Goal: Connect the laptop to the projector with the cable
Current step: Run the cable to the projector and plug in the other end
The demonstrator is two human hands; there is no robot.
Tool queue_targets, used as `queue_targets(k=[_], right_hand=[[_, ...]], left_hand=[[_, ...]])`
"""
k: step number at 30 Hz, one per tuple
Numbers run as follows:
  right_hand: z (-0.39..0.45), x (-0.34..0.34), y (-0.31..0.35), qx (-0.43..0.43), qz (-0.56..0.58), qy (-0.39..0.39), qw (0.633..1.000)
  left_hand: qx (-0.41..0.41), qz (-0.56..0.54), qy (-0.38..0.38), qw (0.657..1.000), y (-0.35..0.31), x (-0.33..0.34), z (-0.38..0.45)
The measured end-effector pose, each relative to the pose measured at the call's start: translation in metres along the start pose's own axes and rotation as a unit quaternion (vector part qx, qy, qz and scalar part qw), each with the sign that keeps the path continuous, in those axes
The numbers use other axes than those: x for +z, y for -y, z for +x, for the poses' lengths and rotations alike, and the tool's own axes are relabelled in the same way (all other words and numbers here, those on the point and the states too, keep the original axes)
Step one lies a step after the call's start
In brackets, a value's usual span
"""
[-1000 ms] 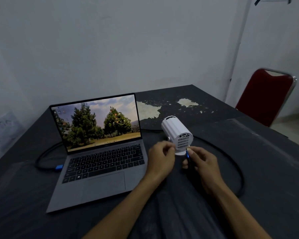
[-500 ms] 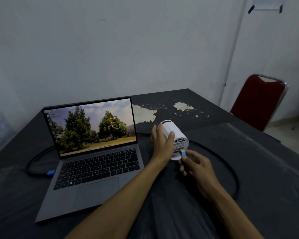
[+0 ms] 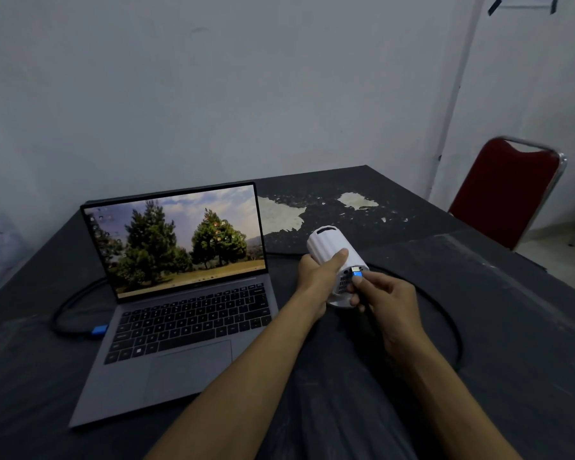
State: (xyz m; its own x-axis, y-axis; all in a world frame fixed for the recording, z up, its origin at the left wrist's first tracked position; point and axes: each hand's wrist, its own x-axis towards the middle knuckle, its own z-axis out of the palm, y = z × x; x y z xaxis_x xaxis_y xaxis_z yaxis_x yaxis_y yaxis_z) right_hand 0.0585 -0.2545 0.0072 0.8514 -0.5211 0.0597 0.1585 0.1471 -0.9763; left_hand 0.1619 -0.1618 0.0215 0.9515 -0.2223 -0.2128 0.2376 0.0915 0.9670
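An open grey laptop [image 3: 186,313] with trees on its screen stands at the left of the black table [image 3: 512,327]. To its right lies a small white cylindrical projector [image 3: 329,242], gripped around its side by my left hand [image 3: 319,277]. My right hand [image 3: 385,300] pinches the cable's blue plug [image 3: 357,275] with its metal tip right at the projector's grilled rear face. The black cable [image 3: 445,313] loops right and behind the projector. Its other blue plug [image 3: 99,330] sits at the laptop's left edge; whether it is inserted I cannot tell.
A red chair [image 3: 505,197] with a metal frame stands off the table's far right corner. The table's black covering is worn away in pale patches [image 3: 283,215] behind the projector. A white wall rises close behind the table.
My left hand has shifted from the projector's base to a grip round its body. My right hand has raised the blue plug from below up to the projector's rear face.
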Motion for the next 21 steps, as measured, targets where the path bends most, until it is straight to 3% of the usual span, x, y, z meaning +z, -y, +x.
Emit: queue_targets(k=[4, 21], right_hand=[[-0.003, -0.003, 0.002, 0.004, -0.017, -0.008, 1.000], [-0.004, -0.006, 0.002, 0.030, -0.055, 0.003, 0.998]], left_hand=[[0.043, 0.001, 0.001, 0.999, 0.006, 0.000, -0.003], [0.082, 0.007, 0.026, 0.996, 0.007, -0.006, -0.007]])
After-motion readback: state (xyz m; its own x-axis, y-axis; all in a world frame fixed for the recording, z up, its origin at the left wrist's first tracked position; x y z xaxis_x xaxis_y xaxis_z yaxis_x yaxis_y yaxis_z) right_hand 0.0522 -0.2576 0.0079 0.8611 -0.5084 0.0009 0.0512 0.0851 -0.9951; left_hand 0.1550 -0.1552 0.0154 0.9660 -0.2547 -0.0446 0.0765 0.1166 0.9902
